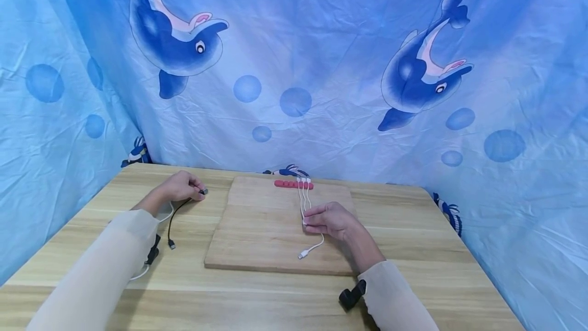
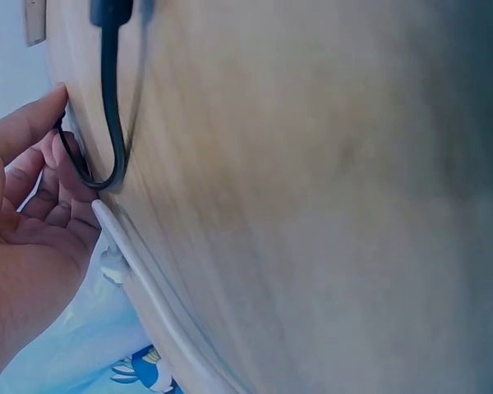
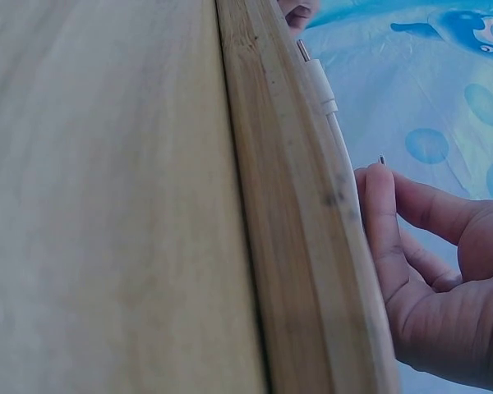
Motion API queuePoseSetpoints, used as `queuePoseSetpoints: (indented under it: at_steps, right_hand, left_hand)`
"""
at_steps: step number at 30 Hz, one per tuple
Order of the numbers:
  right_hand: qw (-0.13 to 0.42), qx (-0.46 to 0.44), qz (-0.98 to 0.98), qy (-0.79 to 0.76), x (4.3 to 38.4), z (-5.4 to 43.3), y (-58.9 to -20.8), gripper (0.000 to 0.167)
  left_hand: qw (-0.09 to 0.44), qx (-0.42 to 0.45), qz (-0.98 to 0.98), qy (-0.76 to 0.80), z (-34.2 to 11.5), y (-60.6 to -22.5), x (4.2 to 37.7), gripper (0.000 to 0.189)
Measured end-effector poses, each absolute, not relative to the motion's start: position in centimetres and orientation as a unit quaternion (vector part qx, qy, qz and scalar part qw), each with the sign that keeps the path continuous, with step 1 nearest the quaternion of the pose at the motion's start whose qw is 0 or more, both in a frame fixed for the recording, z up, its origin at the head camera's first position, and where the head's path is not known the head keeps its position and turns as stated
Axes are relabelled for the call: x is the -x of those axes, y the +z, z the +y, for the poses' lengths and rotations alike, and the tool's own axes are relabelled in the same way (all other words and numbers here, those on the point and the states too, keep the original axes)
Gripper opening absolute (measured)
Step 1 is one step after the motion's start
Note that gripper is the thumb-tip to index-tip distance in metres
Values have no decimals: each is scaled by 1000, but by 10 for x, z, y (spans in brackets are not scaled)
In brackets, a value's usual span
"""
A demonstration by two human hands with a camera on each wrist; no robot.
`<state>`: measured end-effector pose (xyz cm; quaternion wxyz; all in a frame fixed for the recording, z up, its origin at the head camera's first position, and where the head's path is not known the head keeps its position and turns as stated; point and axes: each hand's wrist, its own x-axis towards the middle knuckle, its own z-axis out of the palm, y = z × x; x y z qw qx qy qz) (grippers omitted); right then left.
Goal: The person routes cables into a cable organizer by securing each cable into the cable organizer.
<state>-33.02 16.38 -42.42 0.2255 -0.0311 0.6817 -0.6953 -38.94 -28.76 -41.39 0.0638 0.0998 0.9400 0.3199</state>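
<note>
My left hand (image 1: 182,186) pinches one end of a short black USB cable (image 1: 169,225) over the left of the table; its other plug lies on the wood. In the left wrist view the black cable (image 2: 109,98) loops down from the fingers. At the right, my right hand (image 1: 334,220) pinches white charging cables (image 1: 300,201) above the board, and a small metal tip (image 3: 382,160) shows past the fingertips. One white plug (image 1: 303,254) lies free on the board. The cables' upper ends sit in a red cable holder (image 1: 285,184), toward its right end.
Under the holder is a wooden board (image 1: 257,229) on the wood-grain table (image 1: 229,300). A white cable (image 2: 160,287) lies beneath my left arm. Blue dolphin-print cloth (image 1: 321,40) hangs behind and at both sides.
</note>
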Motion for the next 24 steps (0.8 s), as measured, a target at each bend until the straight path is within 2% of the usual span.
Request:
queuePoseSetpoints:
  at_steps: [15,24]
  right_hand:
    - [225,36,684,-693,330,163,-422,29]
    - [225,42,682,-694,328,164,-422,29]
  left_hand:
    - [26,-86,919,384,-285,-400,388,31]
    - [40,-98,902,419,-278,-389,386,34]
